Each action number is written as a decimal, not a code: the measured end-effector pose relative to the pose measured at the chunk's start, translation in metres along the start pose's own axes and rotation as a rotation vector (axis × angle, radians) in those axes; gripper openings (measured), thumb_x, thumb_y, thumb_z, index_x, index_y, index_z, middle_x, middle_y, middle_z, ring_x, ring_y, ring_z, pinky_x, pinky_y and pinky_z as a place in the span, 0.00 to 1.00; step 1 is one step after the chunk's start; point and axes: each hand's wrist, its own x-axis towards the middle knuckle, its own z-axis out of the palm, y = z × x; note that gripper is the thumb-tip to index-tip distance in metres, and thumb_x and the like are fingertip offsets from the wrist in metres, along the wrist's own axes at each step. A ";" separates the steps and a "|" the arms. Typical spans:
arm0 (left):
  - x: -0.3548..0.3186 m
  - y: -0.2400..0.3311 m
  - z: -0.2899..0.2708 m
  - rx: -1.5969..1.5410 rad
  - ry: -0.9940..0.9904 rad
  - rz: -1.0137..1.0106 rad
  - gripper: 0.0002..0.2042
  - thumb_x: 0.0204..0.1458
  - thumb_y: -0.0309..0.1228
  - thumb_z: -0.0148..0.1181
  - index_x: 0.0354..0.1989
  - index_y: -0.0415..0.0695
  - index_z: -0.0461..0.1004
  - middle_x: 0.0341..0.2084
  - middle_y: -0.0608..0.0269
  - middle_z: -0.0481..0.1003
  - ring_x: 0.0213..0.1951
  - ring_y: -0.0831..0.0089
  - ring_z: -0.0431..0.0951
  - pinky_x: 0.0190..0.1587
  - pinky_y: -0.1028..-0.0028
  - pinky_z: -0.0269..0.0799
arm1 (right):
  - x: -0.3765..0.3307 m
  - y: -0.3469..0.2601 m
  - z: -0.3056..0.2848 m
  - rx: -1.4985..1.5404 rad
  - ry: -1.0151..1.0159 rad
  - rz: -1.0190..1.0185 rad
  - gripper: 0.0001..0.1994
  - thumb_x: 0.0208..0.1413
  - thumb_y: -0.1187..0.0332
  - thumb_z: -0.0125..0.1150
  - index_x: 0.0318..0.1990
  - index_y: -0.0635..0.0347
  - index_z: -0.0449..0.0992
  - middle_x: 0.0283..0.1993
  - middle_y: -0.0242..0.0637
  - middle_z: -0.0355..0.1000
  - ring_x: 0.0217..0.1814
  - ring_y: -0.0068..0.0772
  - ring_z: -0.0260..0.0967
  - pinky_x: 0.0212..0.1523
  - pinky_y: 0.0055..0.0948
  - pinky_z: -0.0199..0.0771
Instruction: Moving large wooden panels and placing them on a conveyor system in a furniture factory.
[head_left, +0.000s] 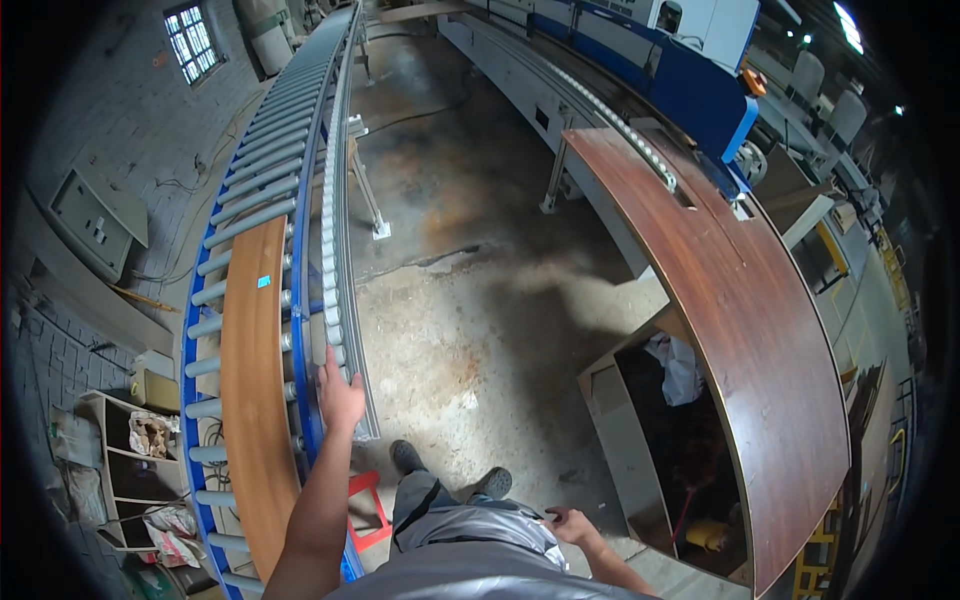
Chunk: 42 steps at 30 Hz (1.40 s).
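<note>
My left hand (341, 398) is over the conveyor's inner side, its thumb and fingers apart with nothing in them. The fingertips are at the near end of a strip of small white rollers (331, 240); whether they touch it I cannot tell. Left of that hand, a long brown wood-grain board (258, 380) lies lengthwise on the grey rollers of a blue-framed conveyor (187, 350). A small light-blue sticker (264, 282) is on the board. My right hand (570, 525) hangs low beside my body, loosely bent, its thumb and finger slightly apart and no object visible in it.
To the right stands a reddish-brown worktop (740, 370) over an open cabinet (622, 430). A blue and white machine (690, 90) stands behind it. A red metal frame (371, 510) is by my legs. Shelves (120, 470) and a grey metal box (92, 222) line the left wall.
</note>
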 end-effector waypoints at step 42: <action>-0.004 0.003 -0.010 -0.006 -0.069 -0.050 0.38 0.50 0.33 0.59 0.69 0.49 0.47 0.52 0.50 0.63 0.51 0.51 0.69 0.53 0.60 0.67 | 0.040 0.133 -0.009 0.716 0.360 0.390 0.14 0.55 0.62 0.62 0.44 0.61 0.76 0.31 0.37 0.74 0.27 0.31 0.72 0.28 0.33 0.76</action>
